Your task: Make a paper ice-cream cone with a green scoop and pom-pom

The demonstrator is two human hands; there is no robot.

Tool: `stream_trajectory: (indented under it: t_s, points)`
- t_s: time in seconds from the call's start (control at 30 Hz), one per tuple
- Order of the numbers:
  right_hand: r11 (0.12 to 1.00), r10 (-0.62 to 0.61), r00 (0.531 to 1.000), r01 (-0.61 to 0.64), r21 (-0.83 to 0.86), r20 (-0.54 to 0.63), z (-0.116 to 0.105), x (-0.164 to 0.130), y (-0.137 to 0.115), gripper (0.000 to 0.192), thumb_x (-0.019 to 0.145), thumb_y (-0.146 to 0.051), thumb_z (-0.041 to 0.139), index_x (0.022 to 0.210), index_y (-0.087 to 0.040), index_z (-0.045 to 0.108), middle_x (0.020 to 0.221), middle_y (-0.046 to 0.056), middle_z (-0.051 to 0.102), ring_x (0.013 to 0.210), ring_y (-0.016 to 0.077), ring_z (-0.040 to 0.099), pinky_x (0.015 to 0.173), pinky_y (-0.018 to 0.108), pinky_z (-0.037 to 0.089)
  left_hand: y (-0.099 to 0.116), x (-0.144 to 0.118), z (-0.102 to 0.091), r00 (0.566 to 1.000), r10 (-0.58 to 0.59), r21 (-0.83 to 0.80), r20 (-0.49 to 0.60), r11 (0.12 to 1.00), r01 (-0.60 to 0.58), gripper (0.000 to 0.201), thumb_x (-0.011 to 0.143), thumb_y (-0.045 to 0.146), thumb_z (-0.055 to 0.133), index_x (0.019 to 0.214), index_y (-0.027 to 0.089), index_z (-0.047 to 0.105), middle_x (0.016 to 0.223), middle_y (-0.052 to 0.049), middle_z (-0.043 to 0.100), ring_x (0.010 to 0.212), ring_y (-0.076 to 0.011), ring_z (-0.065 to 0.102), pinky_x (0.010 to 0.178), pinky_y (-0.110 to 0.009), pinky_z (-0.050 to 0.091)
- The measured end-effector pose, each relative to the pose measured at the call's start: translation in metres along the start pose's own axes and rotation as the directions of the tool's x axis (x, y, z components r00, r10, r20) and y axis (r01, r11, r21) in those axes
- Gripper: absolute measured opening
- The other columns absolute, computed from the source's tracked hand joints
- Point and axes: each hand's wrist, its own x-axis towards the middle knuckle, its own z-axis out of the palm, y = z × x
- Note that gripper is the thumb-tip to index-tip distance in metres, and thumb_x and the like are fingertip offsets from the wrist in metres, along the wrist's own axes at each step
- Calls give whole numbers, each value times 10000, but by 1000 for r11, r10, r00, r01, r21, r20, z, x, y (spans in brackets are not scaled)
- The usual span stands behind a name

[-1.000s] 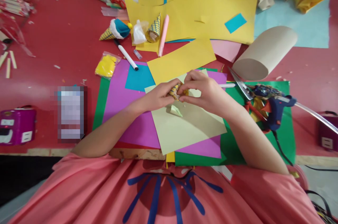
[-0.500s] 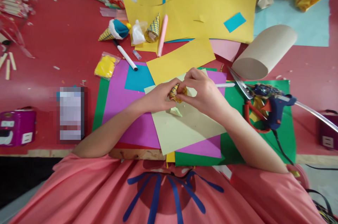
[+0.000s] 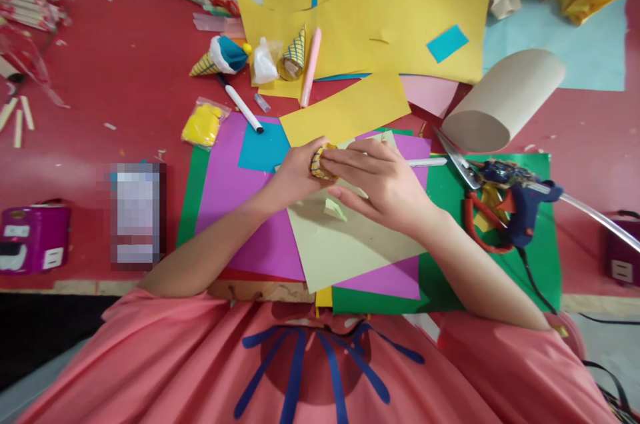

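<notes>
My left hand [image 3: 295, 174] is closed around a small yellow paper cone with blue lines [image 3: 318, 162], of which only the open end shows. My right hand [image 3: 380, 184] lies beside it with fingers stretched flat, the fingertips touching the cone's end. Both hands hover over a pale green paper sheet [image 3: 350, 241] that lies on purple [image 3: 235, 211] and green [image 3: 450, 277] sheets. A small folded pale green scrap [image 3: 334, 209] sits on the sheet under my right hand.
Scissors [image 3: 465, 174] and a blue glue gun [image 3: 520, 207] lie to the right, with a cardboard tube [image 3: 503, 101] behind. Finished paper cones [image 3: 220, 57], a marker [image 3: 243, 107], a yellow bag [image 3: 203, 124] and yellow sheets [image 3: 400, 4] lie further back. A purple box [image 3: 33, 237] sits left.
My left hand has closed around the cone and shifted slightly left and up. My right hand has let go its pinch and spread its fingers flat against the cone's end.
</notes>
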Motion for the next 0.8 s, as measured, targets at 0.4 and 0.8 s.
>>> stream_trajectory:
  t_s: [0.4,0.8]
  points:
    - [971,109,991,-123,205,77,-3,2,4,269,980,-291,448,1101,-201,671,1189,65,715,1073,261,551,899,433,391,-7,1,2,997,26,46,67,999,-29,221,672,273,665,731,197,466,642,58,526,600,-84,455,546,-221,338]
    - [905,132,991,-118,408,-5,-4,4,9,160,983,-199,457,988,-180,616,960,63,700,900,176,619,828,330,443,-5,-1,7,989,14,50,147,999,-22,204,707,210,674,897,166,615,775,24,643,699,-105,582,619,-211,430]
